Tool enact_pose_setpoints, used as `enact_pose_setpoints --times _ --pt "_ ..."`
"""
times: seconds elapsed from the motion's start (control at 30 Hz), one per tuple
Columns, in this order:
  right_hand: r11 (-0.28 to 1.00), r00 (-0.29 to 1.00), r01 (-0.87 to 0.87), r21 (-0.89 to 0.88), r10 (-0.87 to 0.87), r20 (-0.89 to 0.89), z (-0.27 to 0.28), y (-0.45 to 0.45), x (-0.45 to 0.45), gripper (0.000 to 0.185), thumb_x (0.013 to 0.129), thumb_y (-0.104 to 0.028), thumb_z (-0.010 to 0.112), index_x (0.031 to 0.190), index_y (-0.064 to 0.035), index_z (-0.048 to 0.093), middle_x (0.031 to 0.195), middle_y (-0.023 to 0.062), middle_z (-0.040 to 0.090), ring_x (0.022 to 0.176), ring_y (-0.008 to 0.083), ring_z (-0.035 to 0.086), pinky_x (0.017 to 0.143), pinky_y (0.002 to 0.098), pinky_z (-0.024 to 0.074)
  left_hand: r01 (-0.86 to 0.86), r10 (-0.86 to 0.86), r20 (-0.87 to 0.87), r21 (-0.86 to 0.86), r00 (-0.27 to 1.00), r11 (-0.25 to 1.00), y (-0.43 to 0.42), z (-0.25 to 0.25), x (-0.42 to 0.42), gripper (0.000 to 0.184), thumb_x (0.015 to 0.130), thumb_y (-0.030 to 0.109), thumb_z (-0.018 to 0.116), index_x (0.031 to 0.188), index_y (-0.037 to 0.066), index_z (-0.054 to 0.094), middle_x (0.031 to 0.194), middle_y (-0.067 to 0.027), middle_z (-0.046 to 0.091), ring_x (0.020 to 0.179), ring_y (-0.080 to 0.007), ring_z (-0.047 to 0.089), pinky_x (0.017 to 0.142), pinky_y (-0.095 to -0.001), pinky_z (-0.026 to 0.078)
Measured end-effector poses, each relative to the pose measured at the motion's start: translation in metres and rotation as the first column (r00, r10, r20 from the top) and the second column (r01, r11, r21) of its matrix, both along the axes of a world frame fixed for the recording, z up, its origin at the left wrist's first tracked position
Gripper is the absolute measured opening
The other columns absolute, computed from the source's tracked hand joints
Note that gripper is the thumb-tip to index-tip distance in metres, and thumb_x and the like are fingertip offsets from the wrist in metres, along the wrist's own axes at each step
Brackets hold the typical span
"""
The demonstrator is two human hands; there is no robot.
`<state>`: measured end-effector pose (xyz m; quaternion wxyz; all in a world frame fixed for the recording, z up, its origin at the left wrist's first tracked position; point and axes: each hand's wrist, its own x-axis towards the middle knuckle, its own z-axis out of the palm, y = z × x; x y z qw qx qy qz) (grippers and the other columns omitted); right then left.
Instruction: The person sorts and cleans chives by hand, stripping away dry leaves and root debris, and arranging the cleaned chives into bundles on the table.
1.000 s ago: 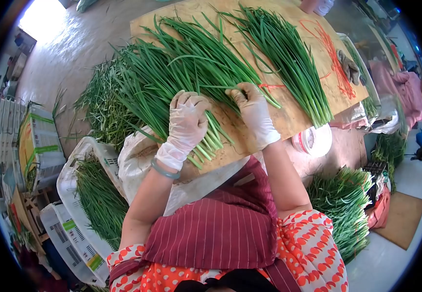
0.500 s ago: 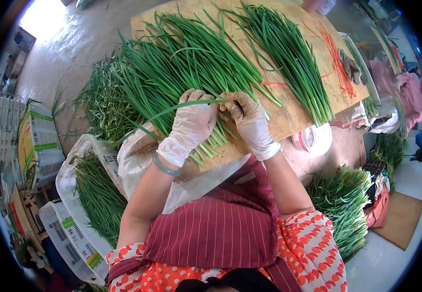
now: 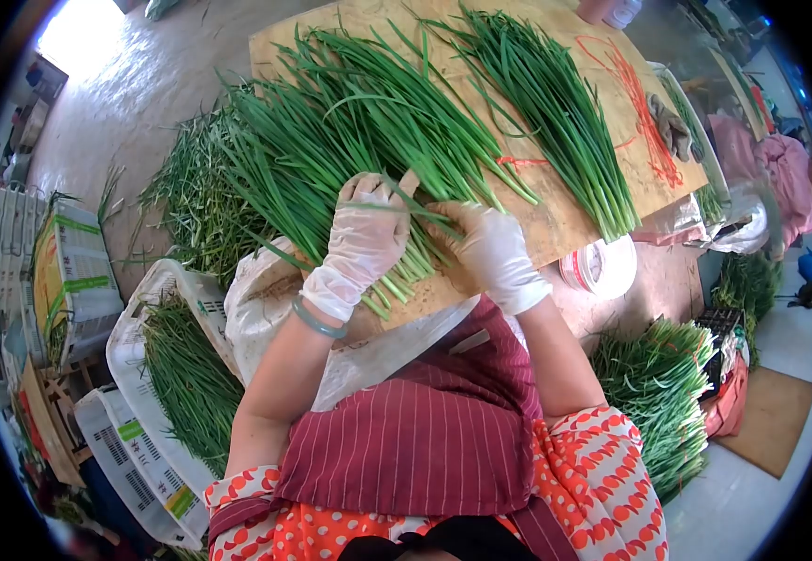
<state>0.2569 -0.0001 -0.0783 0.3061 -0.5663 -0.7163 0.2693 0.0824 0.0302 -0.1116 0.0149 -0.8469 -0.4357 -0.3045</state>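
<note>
My left hand, in a thin white glove, is closed on a few garlic chive leaves that stick out past its fingers. Close on its right, my gloved right hand pinches at the end of these leaves; its fingertips are partly hidden. Beneath both hands lies a loose heap of garlic chives on a wooden board, their pale stem ends towards me. To the right rests a separate bunch of chives. A red tie lies between heap and bunch.
Red strings and a dark glove lie at the board's right side. A white bucket stands below its right edge. Chive trimmings and a white crate are at left. More chives are stacked at lower right.
My right hand has moved slightly right and down, turning its back upward. The leaf stretched between my hands has come down and is now shorter and blurred.
</note>
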Motion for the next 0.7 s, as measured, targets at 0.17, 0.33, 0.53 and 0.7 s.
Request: enact_pose_setpoints --times 0.17,0.33,0.53,0.7 --pt "0.986 0.834 0.085 0.147 -0.151 0.531 -0.021 0.005 -0.011 0.024 0.074 -0.016 0.064 0.098 -0.0117 0.064 0.082 0.0108 0.065 0.075 0.0296 0.063 0.066 0.0402 0.0488 -0.021 0.024 0.131 -0.029 0.991 0.999 -0.001 0.002 0.001 0.067 0.068 0.0 0.056 0.132 0.01 0.043 0.093 -0.0104 0.057 0.09 -0.03 0.053 0.087 -0.0421 0.042" --pt "0.957 0.947 0.034 0.287 -0.123 0.296 -0.023 0.011 -0.005 0.016 0.077 -0.011 0.064 0.092 -0.0094 0.06 0.09 0.0104 0.064 0.074 0.0273 0.06 0.065 0.0367 0.0473 -0.051 0.072 0.191 -0.117 0.979 0.992 -0.002 0.0 -0.003 0.057 0.069 -0.004 0.054 0.124 0.011 0.049 0.089 -0.0075 0.059 0.089 -0.0304 0.054 0.084 -0.0409 0.042" --pt "0.945 0.529 0.098 -0.313 -0.316 -0.788 0.041 0.007 0.016 0.02 0.093 -0.022 0.054 0.104 -0.0052 0.055 0.079 -0.0002 0.055 0.069 0.0094 0.049 0.06 0.0221 0.0406 -0.021 0.036 0.182 -0.084 0.983 0.996 -0.002 -0.004 -0.003 0.042 0.071 0.0 0.054 0.111 0.012 0.055 0.101 -0.0067 0.057 0.099 -0.0284 0.051 0.091 -0.0418 0.039" --pt "0.906 0.466 -0.215 -0.365 -0.234 -0.853 0.009 0.011 0.007 0.022 0.095 -0.025 0.05 0.102 -0.0057 0.058 0.073 -0.0036 0.054 0.062 0.0045 0.045 0.057 0.0183 0.0379 0.011 -0.013 0.036 0.055 0.999 0.998 -0.005 0.014 0.0 0.039 0.07 0.005 0.058 0.109 0.011 0.057 0.129 -0.005 0.044 0.116 -0.0289 0.041 0.097 -0.0427 0.036"
